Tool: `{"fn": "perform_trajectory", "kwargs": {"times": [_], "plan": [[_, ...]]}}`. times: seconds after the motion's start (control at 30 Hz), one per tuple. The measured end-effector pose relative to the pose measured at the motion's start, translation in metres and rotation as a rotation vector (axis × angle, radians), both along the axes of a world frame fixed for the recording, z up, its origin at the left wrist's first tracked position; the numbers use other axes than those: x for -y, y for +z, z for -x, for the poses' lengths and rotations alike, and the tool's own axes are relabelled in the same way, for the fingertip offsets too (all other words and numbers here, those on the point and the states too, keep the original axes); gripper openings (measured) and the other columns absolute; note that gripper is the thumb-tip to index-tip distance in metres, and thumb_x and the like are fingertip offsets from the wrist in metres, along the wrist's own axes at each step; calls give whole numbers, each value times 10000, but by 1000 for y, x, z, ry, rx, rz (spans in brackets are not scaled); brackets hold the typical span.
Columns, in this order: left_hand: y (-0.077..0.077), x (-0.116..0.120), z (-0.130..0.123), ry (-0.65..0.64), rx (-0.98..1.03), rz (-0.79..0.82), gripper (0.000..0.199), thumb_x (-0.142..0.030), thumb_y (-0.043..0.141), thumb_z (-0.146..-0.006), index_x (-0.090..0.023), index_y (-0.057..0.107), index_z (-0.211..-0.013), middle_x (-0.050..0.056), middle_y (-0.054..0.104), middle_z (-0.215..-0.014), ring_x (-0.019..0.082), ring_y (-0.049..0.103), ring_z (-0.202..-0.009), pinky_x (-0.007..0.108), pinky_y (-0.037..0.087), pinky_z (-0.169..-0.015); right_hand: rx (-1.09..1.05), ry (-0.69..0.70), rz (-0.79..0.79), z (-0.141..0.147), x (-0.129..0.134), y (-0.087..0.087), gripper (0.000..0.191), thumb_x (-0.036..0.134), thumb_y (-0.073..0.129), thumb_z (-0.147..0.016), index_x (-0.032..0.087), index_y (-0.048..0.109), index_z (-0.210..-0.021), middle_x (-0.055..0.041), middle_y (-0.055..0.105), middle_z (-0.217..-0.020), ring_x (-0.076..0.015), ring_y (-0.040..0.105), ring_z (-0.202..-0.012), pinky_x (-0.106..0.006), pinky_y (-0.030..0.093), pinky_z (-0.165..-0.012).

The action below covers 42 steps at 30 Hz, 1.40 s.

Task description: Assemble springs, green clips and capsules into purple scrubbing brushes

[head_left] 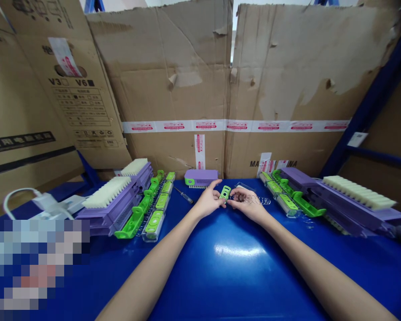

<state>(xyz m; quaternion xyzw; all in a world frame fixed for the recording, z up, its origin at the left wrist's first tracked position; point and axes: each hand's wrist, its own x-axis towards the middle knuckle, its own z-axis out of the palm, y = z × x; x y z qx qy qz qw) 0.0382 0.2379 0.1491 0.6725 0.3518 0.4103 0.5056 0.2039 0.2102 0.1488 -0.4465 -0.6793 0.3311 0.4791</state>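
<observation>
Over the middle of the blue table, my left hand [207, 199] pinches a small green plastic part [225, 192] with slots and a round hole. The left index finger stretches out past it. My right hand [246, 201] is closed at the part's right edge, thumb and fingertips on it; whether a spring is also between them I cannot tell. Loose metal coil springs [263, 200] lie just behind and right of that hand. Behind my hands, a purple brush unit [202, 177] with a green end rests bristles down.
Purple bristled units [110, 191] stand at left beside green strips [133, 223] and clear cases [153, 225] with green parts. Similar purple units [350, 205] are at right. A screwdriver [185, 196] lies left of my hands. Cardboard [167, 89] walls the back; a white plug [48, 203] sits far left.
</observation>
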Motion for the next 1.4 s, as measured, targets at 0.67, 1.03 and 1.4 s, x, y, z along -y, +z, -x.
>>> {"fn": "perform_trajectory", "kwargs": {"times": [0.67,1.03,1.4], "plan": [[-3,4,-12,102,45,-30,445,-65,551,-729,-156,497,-1161,-25,629,-612,106,603,-525,192,469,-539,23,2,-22,4,-1,-2,228,355,680,-625,196,589,-760,7,570,-637,-123,495,-557,-248,396,-531],[2,5,-7,3,-26,-28,423,-33,523,-737,-100,531,-1155,23,673,-672,126,637,-658,201,462,-627,90,-25,-68,1,-5,-8,209,348,665,-656,201,606,-791,0,600,-704,-132,529,-614,-243,412,-565],[-2,6,-14,395,-64,-244,133,-167,605,-747,-159,715,-821,68,718,-884,179,664,-814,294,501,-788,174,-71,-163,0,-3,-5,165,293,639,-672,204,599,-804,11,604,-729,-128,537,-633,-248,429,-606]]}}
